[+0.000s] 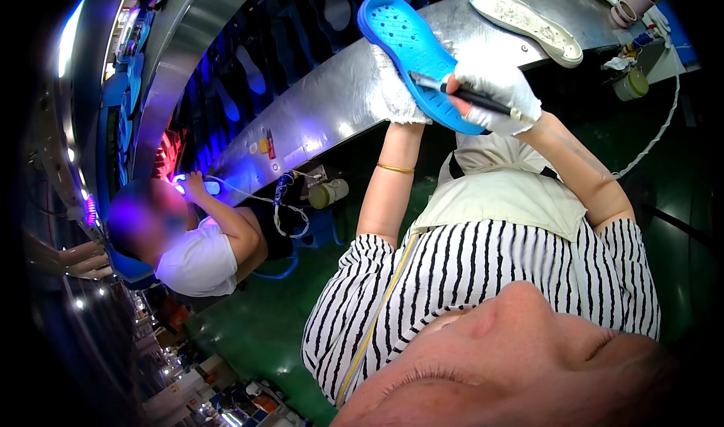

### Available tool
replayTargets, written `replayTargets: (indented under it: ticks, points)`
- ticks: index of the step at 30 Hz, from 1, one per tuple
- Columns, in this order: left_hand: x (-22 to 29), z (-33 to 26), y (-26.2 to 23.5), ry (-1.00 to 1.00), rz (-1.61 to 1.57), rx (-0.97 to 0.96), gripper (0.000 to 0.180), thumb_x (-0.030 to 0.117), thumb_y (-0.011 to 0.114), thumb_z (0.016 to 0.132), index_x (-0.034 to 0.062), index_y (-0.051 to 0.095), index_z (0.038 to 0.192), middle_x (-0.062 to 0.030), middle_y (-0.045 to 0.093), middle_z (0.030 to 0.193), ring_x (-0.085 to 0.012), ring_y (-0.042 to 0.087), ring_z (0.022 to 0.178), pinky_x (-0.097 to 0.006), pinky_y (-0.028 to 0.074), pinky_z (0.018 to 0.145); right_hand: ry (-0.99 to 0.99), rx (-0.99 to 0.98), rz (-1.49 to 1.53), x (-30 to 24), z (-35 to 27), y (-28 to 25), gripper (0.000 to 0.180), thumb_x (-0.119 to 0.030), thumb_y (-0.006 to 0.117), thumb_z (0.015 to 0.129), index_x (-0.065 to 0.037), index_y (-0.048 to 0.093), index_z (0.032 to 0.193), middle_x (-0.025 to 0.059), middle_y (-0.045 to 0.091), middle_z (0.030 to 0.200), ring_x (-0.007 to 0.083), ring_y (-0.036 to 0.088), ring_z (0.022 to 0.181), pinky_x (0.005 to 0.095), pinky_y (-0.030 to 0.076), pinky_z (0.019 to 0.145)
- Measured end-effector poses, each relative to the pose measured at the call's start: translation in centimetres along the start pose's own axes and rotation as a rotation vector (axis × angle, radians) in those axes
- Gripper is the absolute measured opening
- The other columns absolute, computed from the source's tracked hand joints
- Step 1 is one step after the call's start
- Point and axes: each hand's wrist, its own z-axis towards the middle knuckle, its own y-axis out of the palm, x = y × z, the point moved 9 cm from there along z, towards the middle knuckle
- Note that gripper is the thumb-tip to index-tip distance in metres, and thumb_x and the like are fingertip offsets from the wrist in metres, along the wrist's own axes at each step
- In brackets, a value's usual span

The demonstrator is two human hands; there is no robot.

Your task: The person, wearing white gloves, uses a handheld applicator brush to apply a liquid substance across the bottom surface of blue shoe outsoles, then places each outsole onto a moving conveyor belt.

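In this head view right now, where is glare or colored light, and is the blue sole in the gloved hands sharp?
Head view: the blue sole is sharp, held by the gloved left hand with the right hand pressing a dark pen-like tool on it; glare streaks the metal conveyor edge; violet-blue light glows at left; fisheye bends the edges.

Matt blue rubbery sole, white cloth gloves on hands, glossy brushed-metal bench

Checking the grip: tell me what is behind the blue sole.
Behind the blue sole the gloved left hand supports it, with the metal conveyor edge beyond. The right hand holds a dark brush across its front. The left palm is covered.
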Motion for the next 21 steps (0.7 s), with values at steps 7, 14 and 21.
replayTargets:
  ticks: [7, 14, 21]
  points:
    - [2.1, 0.1, 1.5, 0.06, -0.026, -0.021, 0.057, 0.058, 0.037, 0.091, 0.0089, 0.051, 0.117, -0.0116, 0.061, 0.106, -0.0263, 0.06, 0.091, -0.041, 0.051, 0.082, 0.354, 0.026, 0.333, 3.1, -1.0, -0.3, 0.012, 0.0, 0.066, 0.073, -0.002, 0.06, 0.084, 0.0068, 0.059, 0.075, 0.0142, 0.057, 0.067, 0.0257, 0.047, 0.065]
    - [3.7, 0.4, 1.6, -0.027, -0.206, -0.133, 0.07, 0.067, 0.043, 0.083, 0.008, 0.049, 0.121, -0.0131, 0.059, 0.109, -0.0274, 0.059, 0.095, -0.041, 0.051, 0.085, 0.394, -0.169, 0.426, 1.8, -0.5, 1.5, 0.012, -0.011, 0.068, 0.077, -0.001, 0.061, 0.082, 0.005, 0.06, 0.07, 0.0121, 0.058, 0.066, 0.0263, 0.047, 0.062]
    - [0.1, -2.3, 3.8, -0.044, -0.165, -0.17, 0.086, 0.07, 0.044, 0.08, 0.0065, 0.034, 0.137, -0.0113, 0.047, 0.13, -0.027, 0.05, 0.112, -0.042, 0.042, 0.097, 0.458, 0.09, 0.401, 5.7, -0.7, -2.3, 0.012, -0.01, 0.066, 0.08, -0.001, 0.062, 0.087, 0.0042, 0.061, 0.077, 0.009, 0.057, 0.068, 0.0231, 0.047, 0.063]
